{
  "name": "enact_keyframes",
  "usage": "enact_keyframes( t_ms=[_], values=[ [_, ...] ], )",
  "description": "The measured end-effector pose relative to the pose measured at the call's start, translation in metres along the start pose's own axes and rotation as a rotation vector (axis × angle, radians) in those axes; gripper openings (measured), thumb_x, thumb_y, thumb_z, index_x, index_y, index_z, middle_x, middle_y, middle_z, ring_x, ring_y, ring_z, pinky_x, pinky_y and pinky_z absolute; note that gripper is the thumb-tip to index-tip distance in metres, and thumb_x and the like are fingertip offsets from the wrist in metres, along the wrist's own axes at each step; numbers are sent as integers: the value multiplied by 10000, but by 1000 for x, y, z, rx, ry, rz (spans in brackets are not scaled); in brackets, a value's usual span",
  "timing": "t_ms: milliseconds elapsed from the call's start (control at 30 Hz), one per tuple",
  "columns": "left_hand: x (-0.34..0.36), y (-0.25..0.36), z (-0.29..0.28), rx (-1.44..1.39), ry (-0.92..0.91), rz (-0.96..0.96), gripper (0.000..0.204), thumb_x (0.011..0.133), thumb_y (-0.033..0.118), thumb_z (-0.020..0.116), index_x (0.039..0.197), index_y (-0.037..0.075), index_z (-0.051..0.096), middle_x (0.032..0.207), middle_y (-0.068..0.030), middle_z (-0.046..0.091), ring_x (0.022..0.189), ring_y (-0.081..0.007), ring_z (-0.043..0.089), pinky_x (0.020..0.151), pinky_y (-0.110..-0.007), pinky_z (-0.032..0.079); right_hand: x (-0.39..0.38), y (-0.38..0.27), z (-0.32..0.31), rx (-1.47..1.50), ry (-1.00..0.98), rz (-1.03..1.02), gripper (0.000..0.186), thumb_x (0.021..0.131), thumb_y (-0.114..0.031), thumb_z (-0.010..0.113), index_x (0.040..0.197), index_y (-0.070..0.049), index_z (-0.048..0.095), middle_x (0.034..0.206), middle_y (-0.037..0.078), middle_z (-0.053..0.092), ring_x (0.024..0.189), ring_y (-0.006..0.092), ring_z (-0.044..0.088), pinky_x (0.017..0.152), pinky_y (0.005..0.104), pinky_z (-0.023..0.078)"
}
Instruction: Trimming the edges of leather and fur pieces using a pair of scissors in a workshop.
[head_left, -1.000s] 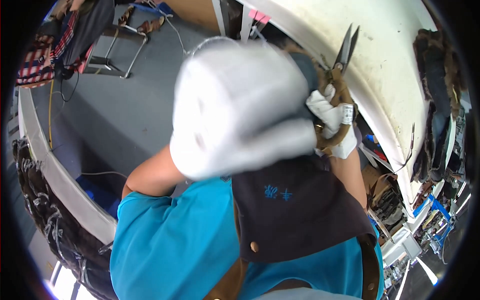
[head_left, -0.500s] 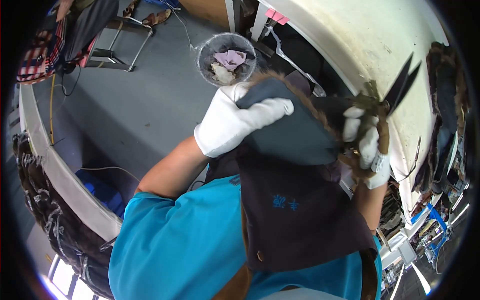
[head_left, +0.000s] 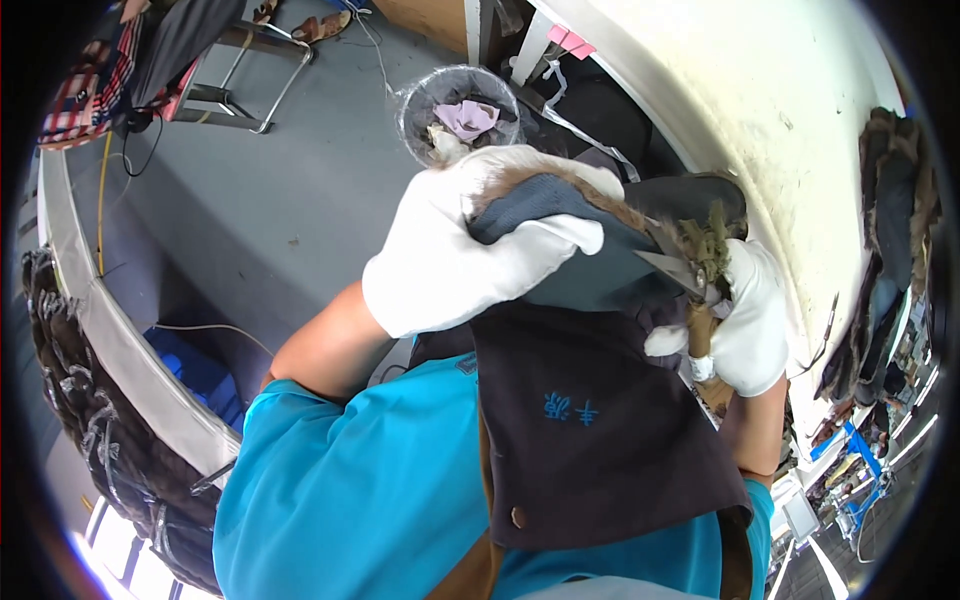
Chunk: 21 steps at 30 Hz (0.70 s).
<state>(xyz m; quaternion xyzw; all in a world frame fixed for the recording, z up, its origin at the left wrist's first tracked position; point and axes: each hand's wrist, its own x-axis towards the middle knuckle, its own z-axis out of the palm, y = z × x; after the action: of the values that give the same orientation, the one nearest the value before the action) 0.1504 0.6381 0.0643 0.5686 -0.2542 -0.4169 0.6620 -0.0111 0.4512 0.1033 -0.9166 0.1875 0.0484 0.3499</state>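
Observation:
My left hand [head_left: 470, 240], in a white glove, is closed on a fur piece [head_left: 590, 260] with a blue-grey backing and brown fur along its upper edge. The thumb presses the backing while the fingers lie behind the fur. In my right hand [head_left: 752, 318], also gloved, is a pair of scissors [head_left: 680, 270] with cloth strips wound round the handles. Their blades point left, close against the furry edge; whether they touch it I cannot tell. The piece hangs in front of my dark apron [head_left: 610, 430].
A white table [head_left: 800, 130] curves along the right, with fur pieces [head_left: 890, 240] on it. Beyond my hands stands a bin [head_left: 410, 120] lined with clear plastic, scraps inside. Dark fur [head_left: 110, 430] lies along the left. A person sits by a metal-framed stool [head_left: 240, 105] at the upper left.
The scissors have swung from pointing up over the table to pointing left at the fur edge. My right hand has turned and lowered slightly. My left hand still grips the fur piece.

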Motion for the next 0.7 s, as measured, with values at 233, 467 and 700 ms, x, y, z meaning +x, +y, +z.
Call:
enact_keyframes(
  t_ms=[233,467,700],
  values=[
    [0,-3,10,-24,-66,-174,230,759,-21,631,989,-42,629,887,-91,675,780,-101,610,720,-224,485,5,-9,-7,-53,-36,-82,398,523,-50,708,910,-22,618,749,113,598,699,320,554,685,382,451],
    [1,-10,21,108,-55,-96,246,724,-35,656,965,-58,614,927,-118,679,831,-125,637,759,-242,496,-3,-2,-4,166,-113,91,359,587,-37,636,946,-14,624,777,111,644,696,297,616,640,344,490],
    [-4,-12,27,85,13,-164,242,715,-46,653,953,-62,612,903,-115,682,824,-131,642,743,-250,502,-4,-1,6,294,-93,91,326,603,-43,635,927,-12,627,701,104,629,622,277,612,608,344,484]
  ],
)
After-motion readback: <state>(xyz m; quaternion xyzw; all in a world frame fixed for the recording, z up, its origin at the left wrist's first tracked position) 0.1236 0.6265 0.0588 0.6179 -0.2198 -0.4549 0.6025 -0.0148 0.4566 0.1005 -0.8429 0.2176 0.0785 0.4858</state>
